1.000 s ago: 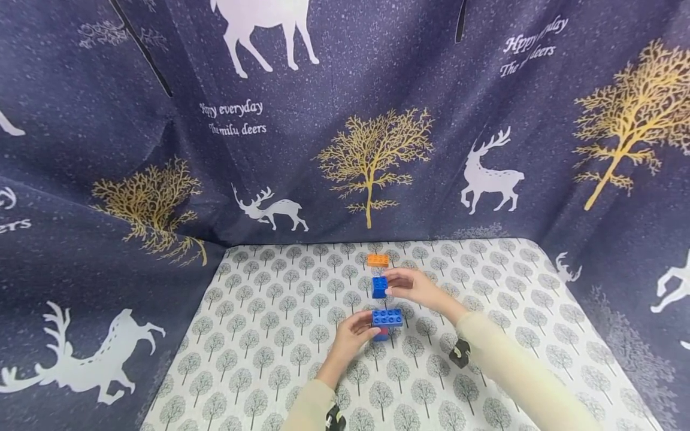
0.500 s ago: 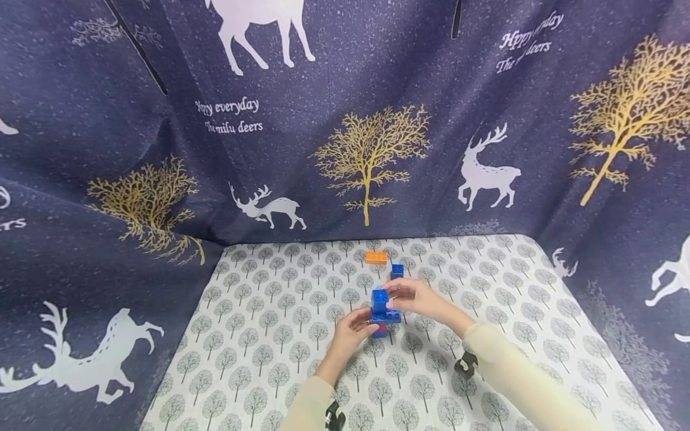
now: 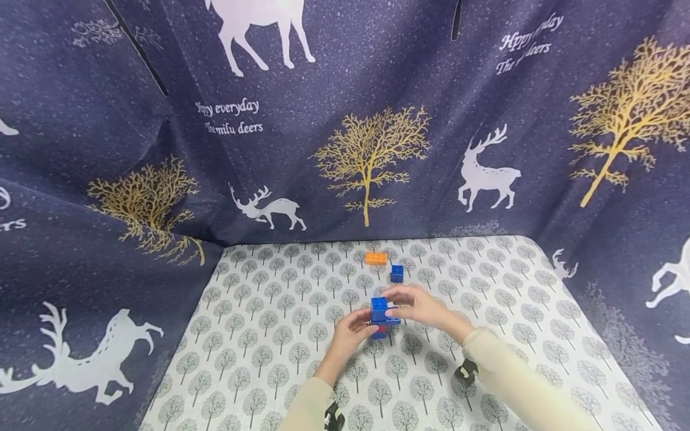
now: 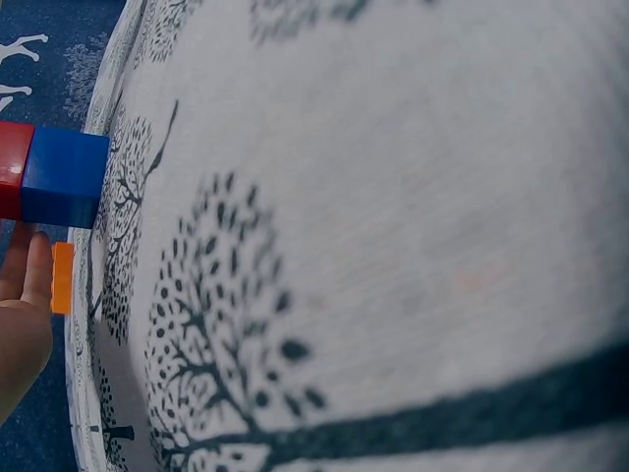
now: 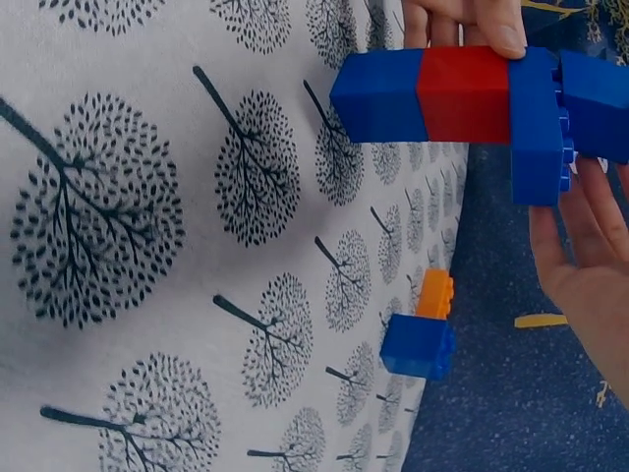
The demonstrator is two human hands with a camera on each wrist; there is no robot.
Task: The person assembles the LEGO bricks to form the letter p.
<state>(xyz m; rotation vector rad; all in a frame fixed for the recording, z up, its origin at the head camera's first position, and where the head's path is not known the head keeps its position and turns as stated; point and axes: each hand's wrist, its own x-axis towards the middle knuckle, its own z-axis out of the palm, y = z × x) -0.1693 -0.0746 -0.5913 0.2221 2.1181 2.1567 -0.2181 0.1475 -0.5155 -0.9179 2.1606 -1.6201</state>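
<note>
My left hand (image 3: 347, 341) grips a small tower of bricks from the left side. At its base is a blue brick (image 5: 381, 96), with a red brick (image 5: 467, 93) above it and a long blue brick (image 5: 536, 157) lying across the top. The right hand (image 3: 420, 306) pinches a square blue brick (image 3: 379, 306) between thumb and fingers, on the left end of the long brick. In the right wrist view the square brick sits right at the long brick's studs, with some studs still showing beside it. Part of the red brick is hidden by my left thumb.
Farther back on the tree-patterned tablecloth (image 3: 259, 335) lie an orange brick (image 3: 375, 258) and a second square blue brick (image 3: 397, 274). A dark blue cloth (image 3: 345, 179) with deer and trees hangs behind and at both sides.
The right hand has brought its square blue brick toward me and down onto the long brick. The other square blue brick behind has come into view. My left hand has stayed on the tower.
</note>
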